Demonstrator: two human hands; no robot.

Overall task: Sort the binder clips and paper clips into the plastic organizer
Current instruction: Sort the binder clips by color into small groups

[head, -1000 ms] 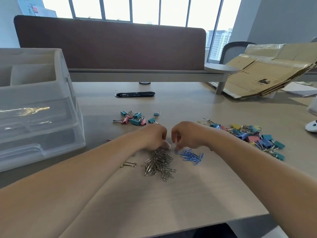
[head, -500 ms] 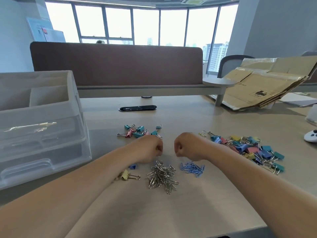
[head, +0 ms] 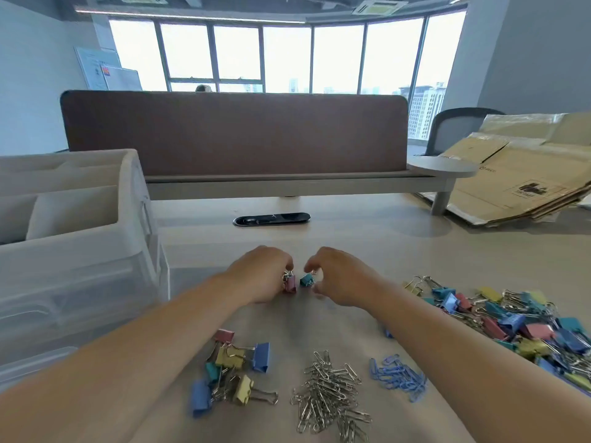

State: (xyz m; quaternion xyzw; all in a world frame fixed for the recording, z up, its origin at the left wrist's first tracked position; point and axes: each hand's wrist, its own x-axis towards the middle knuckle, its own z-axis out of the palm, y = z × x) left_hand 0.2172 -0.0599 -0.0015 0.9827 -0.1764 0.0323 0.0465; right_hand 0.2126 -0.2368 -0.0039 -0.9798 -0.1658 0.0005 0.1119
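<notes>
My left hand (head: 260,274) curls round small binder clips; a pink one (head: 290,282) shows at its fingertips. My right hand (head: 339,276) pinches a small teal binder clip (head: 307,279) just beside it. Near the table's front lie a group of larger binder clips (head: 230,369), a heap of silver paper clips (head: 329,394) and a bunch of blue paper clips (head: 396,375). A big pile of mixed coloured binder clips (head: 511,321) spreads at the right. The clear plastic organizer (head: 73,251) stands at the left.
A dark cable grommet (head: 271,218) sits in the desk beyond my hands. Flattened cardboard boxes (head: 518,177) lean at the far right. A brown divider screen (head: 233,132) runs across the back of the desk.
Both hands have moved away from the paper clips to the small binder clips farther out and taken hold of some. The camera has tilted up.
</notes>
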